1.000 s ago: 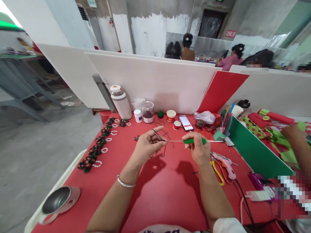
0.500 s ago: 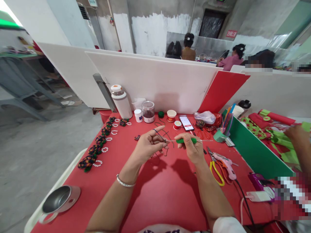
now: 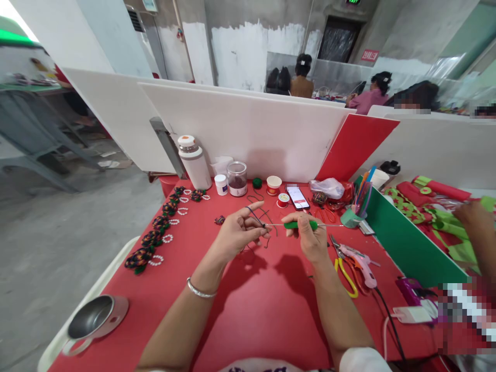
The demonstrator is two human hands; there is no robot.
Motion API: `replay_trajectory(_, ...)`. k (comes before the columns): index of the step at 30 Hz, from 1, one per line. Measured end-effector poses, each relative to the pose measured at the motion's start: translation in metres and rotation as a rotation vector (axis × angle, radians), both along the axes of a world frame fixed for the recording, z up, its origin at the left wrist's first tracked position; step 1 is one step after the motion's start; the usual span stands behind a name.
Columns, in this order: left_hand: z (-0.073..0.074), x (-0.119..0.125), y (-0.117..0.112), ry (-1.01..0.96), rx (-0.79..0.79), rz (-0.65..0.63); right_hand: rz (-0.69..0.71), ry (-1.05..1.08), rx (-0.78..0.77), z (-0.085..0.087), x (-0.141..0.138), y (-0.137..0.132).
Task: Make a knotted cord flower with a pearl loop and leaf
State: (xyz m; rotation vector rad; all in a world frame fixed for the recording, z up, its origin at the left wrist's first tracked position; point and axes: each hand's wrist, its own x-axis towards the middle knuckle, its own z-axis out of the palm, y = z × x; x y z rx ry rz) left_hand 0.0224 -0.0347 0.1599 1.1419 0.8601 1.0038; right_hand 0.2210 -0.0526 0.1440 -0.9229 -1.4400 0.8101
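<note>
Over the middle of the red table, my left hand point(image 3: 239, 231) pinches a small piece of dark yarn point(image 3: 264, 225), with a strand stretched over the raised index finger. My right hand point(image 3: 310, 235) is closed round the green handle of a crochet hook point(image 3: 300, 225), held level. Its thin metal tip points left and meets the yarn at my left fingertips; the other metal end sticks out to the right. Loose yarn trails down onto the table below my left hand. A small dark knitted bit point(image 3: 219, 220) lies just left of that hand.
Knitted pieces with white bead loops point(image 3: 153, 238) line the table's left side, above a metal mug point(image 3: 96, 318). A flask point(image 3: 194, 165), jar point(image 3: 237, 179) and phone point(image 3: 298, 197) stand or lie behind. Pliers point(image 3: 346, 276) and a pink glue gun point(image 3: 360, 263) lie right.
My right hand has drawn the crochet hook slightly to the right, away from my left hand. The left hand keeps its pinch on the yarn almost in place.
</note>
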Motion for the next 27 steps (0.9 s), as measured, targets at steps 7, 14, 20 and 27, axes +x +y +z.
replay_trajectory(7,-0.0028,0.0000,0.0014,-0.010,0.001,0.000,0.003,-0.030,-0.025,0.0002,0.0002,-0.0001)
replay_trajectory(14,-0.0029,0.0003,0.0012,-0.002,0.009,-0.003,0.017,-0.046,-0.028,-0.0013,-0.0006,0.0014)
replay_trajectory(20,-0.0036,0.0005,0.0015,0.000,0.002,-0.001,0.007,-0.042,-0.032,0.0008,-0.0007,0.0005)
replay_trajectory(27,-0.0038,0.0005,0.0011,0.007,0.009,-0.011,0.008,-0.045,-0.031,0.0005,-0.0007,0.0012)
